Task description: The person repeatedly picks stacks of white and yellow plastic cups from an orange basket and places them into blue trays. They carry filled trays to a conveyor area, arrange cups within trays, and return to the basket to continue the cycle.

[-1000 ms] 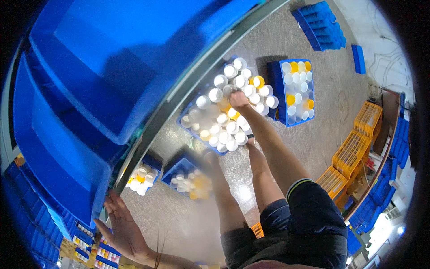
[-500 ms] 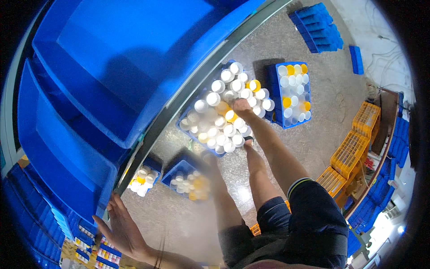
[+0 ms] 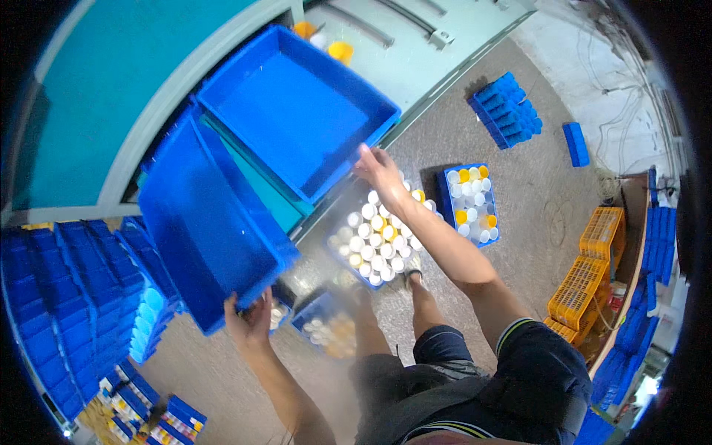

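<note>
Going left to right on a clock face, the stacked blue trays (image 3: pixel 67 297) stand at nine to eight o'clock. Just inside them, at nine, a tilted blue tray (image 3: pixel 215 230) slopes down toward seven. The left hand (image 3: pixel 251 320) has its fingers gripping that tray's lower end; half a second ago they were spread out beside a tray corner.

At eleven, a second blue tray (image 3: pixel 300 119) lies at the edge of the pale bench (image 3: pixel 419 70), with a yellow cup (image 3: pixel 340 52) beyond it at twelve. The right hand (image 3: pixel 380 172), just above centre, is at this tray's near corner, fingers curled; I cannot tell whether they are closed on the rim. It showed against the white cups (image 3: pixel 377 248) earlier, so both hands are now at trays. The view has also swung to take in more of the bench.

Those cups stand massed on the floor at the centre. A blue crate (image 3: pixel 448 191) of more cups is at three, blue stacked pieces (image 3: pixel 508 111) at two, and yellow crates (image 3: pixel 578 285) between three and four. No brand, label or writing can be made out.
</note>
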`<state>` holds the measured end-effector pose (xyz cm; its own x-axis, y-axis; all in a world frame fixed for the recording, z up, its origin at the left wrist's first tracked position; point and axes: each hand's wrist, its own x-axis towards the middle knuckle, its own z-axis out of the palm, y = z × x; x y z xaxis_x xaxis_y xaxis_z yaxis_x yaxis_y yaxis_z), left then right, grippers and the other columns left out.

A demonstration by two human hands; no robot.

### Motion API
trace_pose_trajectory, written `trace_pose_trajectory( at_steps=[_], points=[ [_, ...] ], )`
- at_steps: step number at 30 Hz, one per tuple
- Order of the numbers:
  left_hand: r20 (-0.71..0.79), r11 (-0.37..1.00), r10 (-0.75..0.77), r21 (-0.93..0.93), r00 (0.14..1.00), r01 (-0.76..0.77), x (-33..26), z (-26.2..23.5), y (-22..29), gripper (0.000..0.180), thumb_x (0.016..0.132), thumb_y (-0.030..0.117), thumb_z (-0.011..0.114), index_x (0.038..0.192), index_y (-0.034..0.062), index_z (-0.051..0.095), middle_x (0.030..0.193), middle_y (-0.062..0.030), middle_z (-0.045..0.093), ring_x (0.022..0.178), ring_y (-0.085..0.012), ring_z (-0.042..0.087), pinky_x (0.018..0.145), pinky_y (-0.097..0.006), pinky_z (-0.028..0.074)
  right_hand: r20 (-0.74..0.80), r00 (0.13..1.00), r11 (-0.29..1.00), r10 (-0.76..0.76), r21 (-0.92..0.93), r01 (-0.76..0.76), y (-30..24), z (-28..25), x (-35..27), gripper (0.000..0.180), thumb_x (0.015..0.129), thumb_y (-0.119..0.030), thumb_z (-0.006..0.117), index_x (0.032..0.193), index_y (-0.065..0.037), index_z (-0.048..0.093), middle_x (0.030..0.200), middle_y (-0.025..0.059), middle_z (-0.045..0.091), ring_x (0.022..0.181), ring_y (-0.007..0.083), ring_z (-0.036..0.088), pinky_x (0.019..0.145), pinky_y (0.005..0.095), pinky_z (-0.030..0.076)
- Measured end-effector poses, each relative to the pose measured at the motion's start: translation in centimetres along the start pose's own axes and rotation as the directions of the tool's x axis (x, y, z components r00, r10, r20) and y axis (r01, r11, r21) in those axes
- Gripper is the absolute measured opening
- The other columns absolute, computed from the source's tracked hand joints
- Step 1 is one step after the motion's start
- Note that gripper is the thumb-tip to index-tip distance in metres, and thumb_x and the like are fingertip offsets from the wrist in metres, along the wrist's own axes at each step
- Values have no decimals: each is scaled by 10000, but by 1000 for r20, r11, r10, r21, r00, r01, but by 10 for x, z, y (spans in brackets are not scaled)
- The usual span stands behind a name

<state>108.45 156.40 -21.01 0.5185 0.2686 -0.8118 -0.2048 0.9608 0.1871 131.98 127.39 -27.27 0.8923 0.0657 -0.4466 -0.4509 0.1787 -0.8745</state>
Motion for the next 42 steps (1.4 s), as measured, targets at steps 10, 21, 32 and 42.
trace_pose_trajectory(
  at_steps=[10, 21, 32, 42],
  points=[
    [22, 919, 133, 371, 991, -132, -180, -125, -15, 588, 683, -14, 630, 1268, -7, 571, 1238, -240, 605, 1099, -395, 590, 949, -488, 493, 110, 962, 745, 250, 613, -264, -35, -8, -41, 70, 852, -173, 569, 892, -119, 588, 765, 88, 609, 535, 201, 593, 425, 357, 510],
    [804, -290, 82, 584, 589, -758, -264, -90, -267, 496, 756, 44, 582, 1250, 2, 578, 1130, -244, 632, 994, -387, 611, 860, -466, 498, -226, 950, 796, 213, 605, -35, 149, -438, -474, 105, 831, -158, 557, 918, -99, 565, 734, 4, 588, 513, 131, 500, 478, 269, 461],
    [677, -317, -712, -546, -186, -775, -407, -84, -585, 700, 642, -34, 582, 1338, 43, 563, 1079, -298, 655, 933, -438, 641, 824, -495, 508, -515, 641, -103, 569, 729, 677, 258, -557, -829, 229, 701, -116, 631, 903, -45, 549, 819, 81, 607, 757, 261, 613, 684, 344, 521],
    [405, -421, -844, -90, 353, -903, -431, -152, -879, 360, 681, 31, 596, 1006, -106, 666, 881, -181, 688, 763, -303, 648, 704, -449, 522, -772, -338, 194, 538, -276, 941, 272, -718, -1064, 230, 855, -164, 594, 1071, -99, 547, 996, 65, 650, 867, 211, 647, 766, 360, 573]
  ],
)
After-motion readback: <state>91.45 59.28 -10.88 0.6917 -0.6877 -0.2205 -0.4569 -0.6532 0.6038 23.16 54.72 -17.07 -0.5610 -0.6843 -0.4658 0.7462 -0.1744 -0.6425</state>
